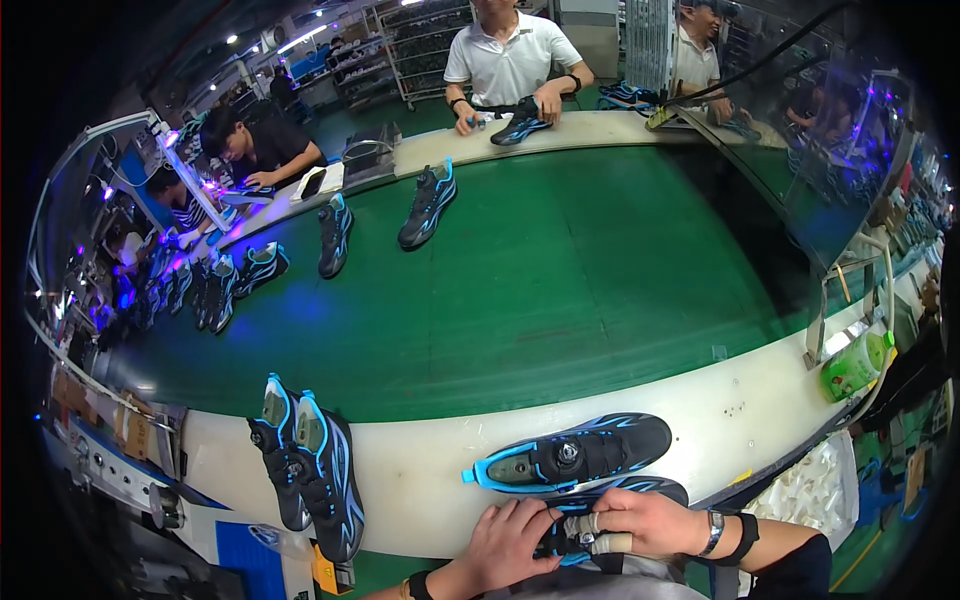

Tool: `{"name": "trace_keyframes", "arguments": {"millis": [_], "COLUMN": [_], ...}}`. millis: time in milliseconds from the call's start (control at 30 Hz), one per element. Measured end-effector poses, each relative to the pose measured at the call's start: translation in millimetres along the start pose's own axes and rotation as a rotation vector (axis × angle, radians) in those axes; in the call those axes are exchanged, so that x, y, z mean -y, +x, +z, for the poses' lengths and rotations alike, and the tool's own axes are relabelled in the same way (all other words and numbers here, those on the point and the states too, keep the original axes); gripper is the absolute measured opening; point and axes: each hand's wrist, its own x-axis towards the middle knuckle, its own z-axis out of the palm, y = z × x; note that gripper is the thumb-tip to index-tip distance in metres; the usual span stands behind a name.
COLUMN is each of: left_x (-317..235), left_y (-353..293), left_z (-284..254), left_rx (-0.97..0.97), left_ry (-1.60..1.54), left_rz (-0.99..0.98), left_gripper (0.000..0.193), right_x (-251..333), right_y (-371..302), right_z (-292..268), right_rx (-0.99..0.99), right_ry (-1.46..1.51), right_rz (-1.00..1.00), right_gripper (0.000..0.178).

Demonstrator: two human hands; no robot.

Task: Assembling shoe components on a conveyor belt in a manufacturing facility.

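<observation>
At the near edge of the white ledge, a black sneaker with blue trim [655, 488] lies under both my hands. My left hand [508, 542] grips its left part with bent fingers. My right hand [635, 522], with pale wraps on some fingers, closes on its upper near the dial; the fingertips hide the exact spot. Just beyond lies a matching sneaker [610, 448] on its own, toe to the right, round dial upward. A pair of like sneakers stands farther left, one [330, 480] against the other [275, 440].
Beyond the ledge runs a green conveyor belt [480, 310] carrying several sneakers [430, 208]. Across it a person in a white shirt [515, 60] handles a sneaker [522, 122]. Others work at the far left. A green bottle [855, 368] and a bag of white pieces [810, 490] are at right.
</observation>
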Motion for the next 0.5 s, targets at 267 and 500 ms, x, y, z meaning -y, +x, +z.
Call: {"name": "trace_keyframes", "arguments": {"millis": [267, 500], "left_x": [-5.2, -4.3], "left_y": [4.6, 0.0], "left_z": [-4.6, 1.5], "left_rx": [0.026, -0.04], "left_ry": [-0.081, -0.067], "left_rz": [-0.065, -0.065], "left_gripper": [0.057, 0.055], "right_x": [11.5, 11.1], "right_y": [-5.1, -4.2], "right_z": [9.8, 22.0], "right_rx": [-0.034, -0.072], "right_ry": [0.038, -0.027], "right_rz": [0.163, 0.159], "right_gripper": [0.036, 0.035]}}
